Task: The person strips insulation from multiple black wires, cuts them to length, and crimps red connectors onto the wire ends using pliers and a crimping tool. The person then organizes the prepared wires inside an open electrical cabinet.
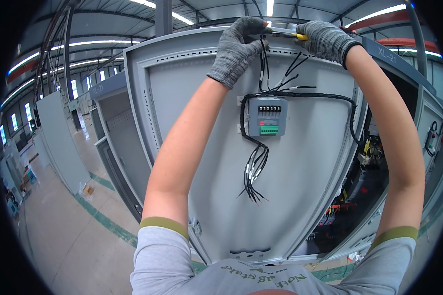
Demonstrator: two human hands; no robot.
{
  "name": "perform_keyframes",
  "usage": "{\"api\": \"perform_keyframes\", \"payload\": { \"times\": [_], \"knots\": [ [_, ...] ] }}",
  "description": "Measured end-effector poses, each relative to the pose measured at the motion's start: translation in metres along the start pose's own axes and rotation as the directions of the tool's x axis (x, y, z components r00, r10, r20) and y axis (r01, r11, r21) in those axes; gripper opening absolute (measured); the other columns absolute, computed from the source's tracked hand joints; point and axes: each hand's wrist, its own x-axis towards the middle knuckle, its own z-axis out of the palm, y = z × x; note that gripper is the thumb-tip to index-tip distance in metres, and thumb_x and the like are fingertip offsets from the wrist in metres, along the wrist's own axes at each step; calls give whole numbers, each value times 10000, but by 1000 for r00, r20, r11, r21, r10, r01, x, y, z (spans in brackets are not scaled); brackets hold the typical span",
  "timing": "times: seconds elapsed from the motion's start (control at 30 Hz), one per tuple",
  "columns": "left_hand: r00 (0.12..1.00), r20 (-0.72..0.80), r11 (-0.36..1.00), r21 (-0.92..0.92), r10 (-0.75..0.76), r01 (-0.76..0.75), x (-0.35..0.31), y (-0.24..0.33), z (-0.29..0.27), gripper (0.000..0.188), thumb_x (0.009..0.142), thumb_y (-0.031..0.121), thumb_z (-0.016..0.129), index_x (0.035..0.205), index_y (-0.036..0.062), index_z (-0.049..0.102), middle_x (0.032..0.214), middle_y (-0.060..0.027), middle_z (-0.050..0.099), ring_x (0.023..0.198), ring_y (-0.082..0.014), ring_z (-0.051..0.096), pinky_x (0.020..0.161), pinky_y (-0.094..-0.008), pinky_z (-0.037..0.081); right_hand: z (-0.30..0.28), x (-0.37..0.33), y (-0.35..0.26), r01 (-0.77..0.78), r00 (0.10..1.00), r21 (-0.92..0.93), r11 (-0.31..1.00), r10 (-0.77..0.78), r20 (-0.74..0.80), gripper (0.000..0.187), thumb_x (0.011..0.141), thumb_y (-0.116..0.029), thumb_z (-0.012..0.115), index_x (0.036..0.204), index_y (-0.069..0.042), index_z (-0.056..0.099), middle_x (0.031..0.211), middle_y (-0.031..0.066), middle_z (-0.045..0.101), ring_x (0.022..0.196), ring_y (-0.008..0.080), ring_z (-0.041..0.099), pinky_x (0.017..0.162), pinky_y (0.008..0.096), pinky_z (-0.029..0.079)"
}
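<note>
Both arms reach up to the top edge of a grey cabinet door panel (192, 162). My left hand (236, 51), in a grey knit glove with bare fingertips, pinches near the upper end of a thin black wire (262, 56). Across from it, my right hand (326, 42), gloved alike, is closed on a slim metal tool with a yellow handle part (301, 37); its exact kind is unclear. The tool points left toward my left fingertips. Below hang several loose black wires (291, 71) with white sleeves. A grey meter module (268, 117) with a green terminal block sits mid-panel.
A black wrapped cable bundle (325, 95) runs around the module to the right edge, and loose wire ends (253, 172) dangle beneath. At right, the cabinet interior (352, 196) holds wiring and components. More grey cabinets (118, 113) stand left, beside a green floor line (106, 223).
</note>
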Motion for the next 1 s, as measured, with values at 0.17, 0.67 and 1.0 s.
{"api": "perform_keyframes", "payload": {
  "times": [0.17, 0.67, 1.0],
  "knots": [
    [999, 0, 999, 21, -35, 35, -2, 6, -1, 388, 770, -33, 727, 1125, 79, 619, 1096, -49, 665, 1016, -139, 627, 888, -287, 546, 4, 0, 2, 30, 995, -42, 999, -34, -98, 267, 902, -280, 628, 1070, -75, 661, 843, 125, 688, 770, 259, 668, 752, 367, 544],
    [999, 30, 992, -125, 25, -21, 0, -3, -5, 356, 797, -19, 700, 1130, 51, 593, 1049, -62, 674, 978, -148, 637, 827, -281, 536, 4, 8, 9, 78, 991, -13, 997, -79, -105, 184, 894, -215, 629, 1017, -78, 635, 838, 86, 670, 764, 216, 636, 740, 337, 513],
    [993, 69, 984, -159, 93, -81, -2, -1, -1, 346, 789, -59, 685, 1112, 45, 613, 1052, -41, 669, 964, -113, 623, 833, -256, 514, -14, -19, -18, -142, 978, 14, 990, 138, 154, 221, 838, -155, 659, 1056, -121, 639, 813, 65, 677, 707, 223, 643, 674, 337, 530]
  ]
}}
